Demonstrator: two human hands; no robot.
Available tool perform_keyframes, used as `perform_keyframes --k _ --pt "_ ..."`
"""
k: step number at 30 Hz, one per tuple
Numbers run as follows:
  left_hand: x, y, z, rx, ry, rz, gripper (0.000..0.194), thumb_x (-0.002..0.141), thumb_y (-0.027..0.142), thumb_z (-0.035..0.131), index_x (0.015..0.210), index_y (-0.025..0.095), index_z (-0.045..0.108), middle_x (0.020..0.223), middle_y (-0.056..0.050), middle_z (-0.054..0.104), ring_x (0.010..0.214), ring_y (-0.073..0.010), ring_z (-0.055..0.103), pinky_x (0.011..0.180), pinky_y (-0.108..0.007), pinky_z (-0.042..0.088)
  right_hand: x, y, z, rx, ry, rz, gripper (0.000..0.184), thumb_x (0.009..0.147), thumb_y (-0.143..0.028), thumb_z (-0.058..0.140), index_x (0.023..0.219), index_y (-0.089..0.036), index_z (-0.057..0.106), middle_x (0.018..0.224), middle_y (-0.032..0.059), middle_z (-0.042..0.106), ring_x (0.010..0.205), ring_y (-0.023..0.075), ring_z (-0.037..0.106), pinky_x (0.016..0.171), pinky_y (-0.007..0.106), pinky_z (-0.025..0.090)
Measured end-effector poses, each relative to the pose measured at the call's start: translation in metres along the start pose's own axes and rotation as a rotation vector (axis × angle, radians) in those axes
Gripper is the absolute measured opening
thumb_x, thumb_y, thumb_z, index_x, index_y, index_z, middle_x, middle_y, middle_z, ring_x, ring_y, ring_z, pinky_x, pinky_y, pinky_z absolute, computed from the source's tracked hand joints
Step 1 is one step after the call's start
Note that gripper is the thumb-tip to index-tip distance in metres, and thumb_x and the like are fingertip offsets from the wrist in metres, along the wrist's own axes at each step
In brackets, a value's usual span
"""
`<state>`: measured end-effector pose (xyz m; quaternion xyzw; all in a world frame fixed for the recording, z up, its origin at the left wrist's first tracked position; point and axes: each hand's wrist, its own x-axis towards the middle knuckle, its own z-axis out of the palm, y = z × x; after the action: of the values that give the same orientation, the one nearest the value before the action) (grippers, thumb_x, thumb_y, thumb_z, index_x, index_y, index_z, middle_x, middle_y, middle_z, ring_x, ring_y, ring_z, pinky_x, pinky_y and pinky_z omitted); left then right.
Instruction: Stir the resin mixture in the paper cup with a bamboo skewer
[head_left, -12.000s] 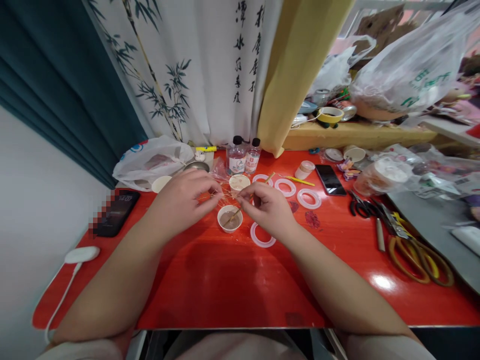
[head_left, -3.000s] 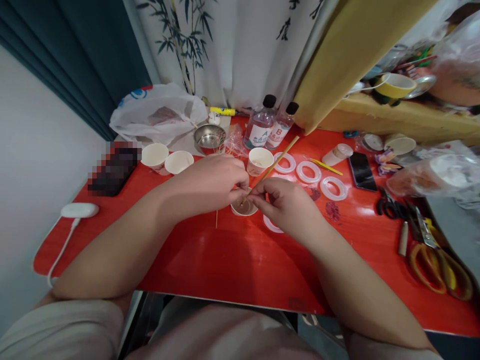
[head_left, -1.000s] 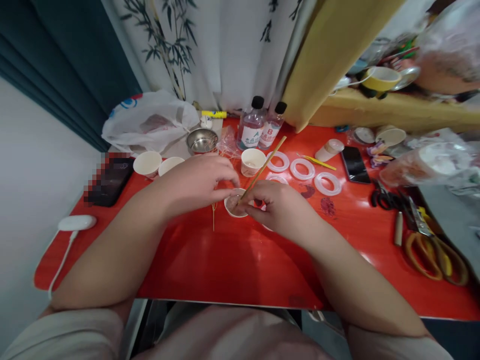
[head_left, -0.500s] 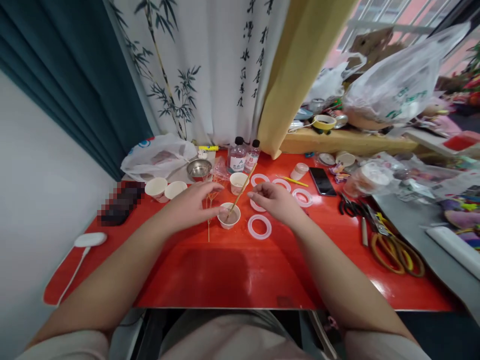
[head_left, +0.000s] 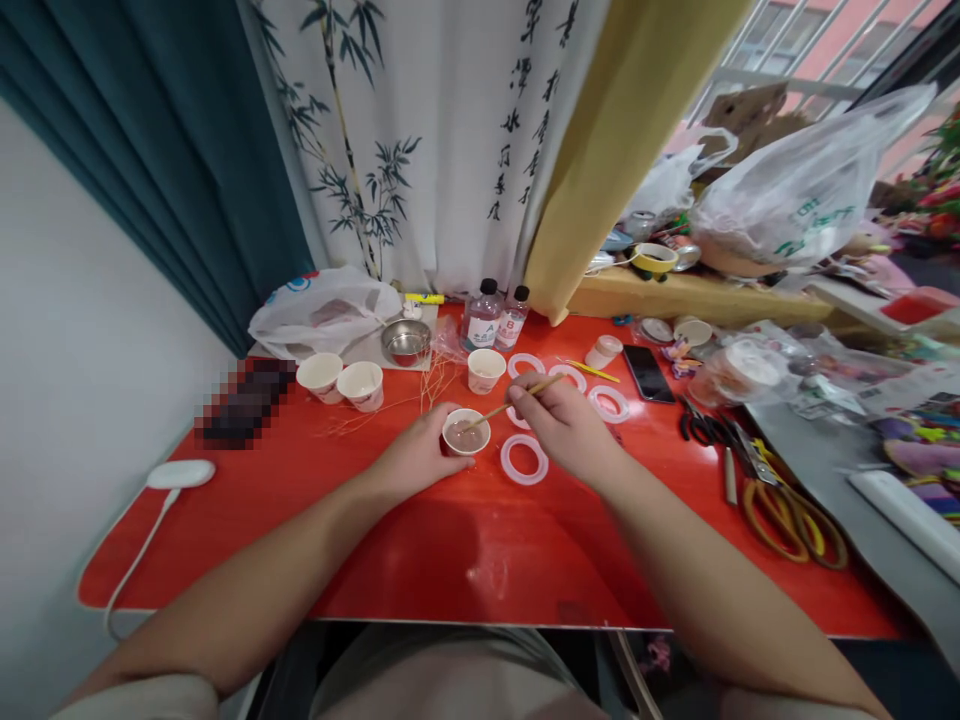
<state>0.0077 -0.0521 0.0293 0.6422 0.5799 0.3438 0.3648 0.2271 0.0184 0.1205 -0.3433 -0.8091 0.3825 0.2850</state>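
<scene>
At the left, two white paper cups (head_left: 366, 394) stand side by side on the glossy red tabletop (head_left: 525, 560), with loose straw-coloured strands (head_left: 427, 382) just right of them. Next, my left hand (head_left: 421, 450) curves round a small white paper cup (head_left: 466, 451), thumb along its near side, mouth facing up. Murky grey-brown liquid (head_left: 454, 436) lies inside. A thin brown wooden stick (head_left: 489, 414) leans out of that cup, its lower end in the liquid, its long axis slanting up and rightward. My right hand (head_left: 561, 412) pinches it, thumb and fingers drawn close together; the upper end pokes out past them. A translucent pinkish ring (head_left: 505, 458) lies flat just right of the cup.
</scene>
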Motion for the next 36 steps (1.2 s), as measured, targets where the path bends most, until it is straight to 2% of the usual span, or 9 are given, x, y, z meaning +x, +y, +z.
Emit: perform_keyframes --k 9,16,19,23,28,36 --pt "0.0 0.003 -0.006 0.09 0.043 0.108 0.047 0.077 0.023 0.08 0.121 0.025 0.064 0.119 -0.007 0.074 0.11 -0.0292 0.071 0.097 -0.045 0.056 -0.006 -0.011 0.008 -0.074 -0.012 -0.006 0.032 0.107 -0.034 0.048 0.081 -0.021 0.059 0.071 -0.0005 0.056 0.063 0.0149 0.05 0.063 0.031 0.04" --pt "0.001 -0.001 -0.009 0.094 0.04 0.137 0.053 0.076 0.021 0.08 0.126 0.027 0.063 0.132 -0.008 0.072 0.122 -0.0312 0.068 0.105 -0.048 0.055 -0.021 -0.005 0.006 0.013 0.068 -0.013 0.031 0.109 -0.038 0.048 0.087 -0.021 0.063 0.078 0.0027 0.062 0.072 0.0178 0.057 0.067 0.032 0.044" --pt "0.0 -0.002 -0.008 0.109 0.044 0.136 0.055 0.076 0.021 0.08 0.128 0.026 0.062 0.131 -0.009 0.072 0.121 -0.0311 0.068 0.105 -0.049 0.054 -0.03 -0.001 0.005 0.091 0.05 -0.011 0.031 0.109 -0.041 0.05 0.091 -0.021 0.065 0.08 0.0025 0.063 0.073 0.0174 0.058 0.067 0.031 0.046" --pt "-0.001 -0.002 -0.008 0.137 0.016 0.16 0.053 0.077 0.021 0.079 0.128 0.027 0.062 0.13 -0.007 0.071 0.12 -0.0296 0.068 0.106 -0.047 0.054 -0.04 0.002 0.007 0.09 0.112 -0.028 0.034 0.111 -0.043 0.047 0.094 -0.021 0.067 0.084 0.0047 0.066 0.076 0.0181 0.062 0.067 0.031 0.048" --pt "0.0 -0.002 -0.008 0.151 0.044 0.209 0.051 0.079 0.02 0.079 0.127 0.027 0.062 0.127 -0.006 0.071 0.118 -0.0277 0.068 0.105 -0.043 0.055 -0.045 0.001 0.007 0.047 0.115 -0.084 0.031 0.111 -0.036 0.045 0.096 -0.021 0.067 0.084 0.0047 0.067 0.076 0.0185 0.063 0.07 0.032 0.05" --pt "-0.001 -0.017 -0.011 0.179 0.065 0.303 0.055 0.085 0.025 0.079 0.136 0.026 0.057 0.135 -0.009 0.069 0.125 -0.0284 0.066 0.11 -0.045 0.054 -0.028 -0.012 -0.003 -0.056 -0.018 -0.2 0.023 0.11 -0.025 0.047 0.099 -0.021 0.066 0.084 0.0041 0.069 0.074 0.0174 0.063 0.068 0.032 0.049"
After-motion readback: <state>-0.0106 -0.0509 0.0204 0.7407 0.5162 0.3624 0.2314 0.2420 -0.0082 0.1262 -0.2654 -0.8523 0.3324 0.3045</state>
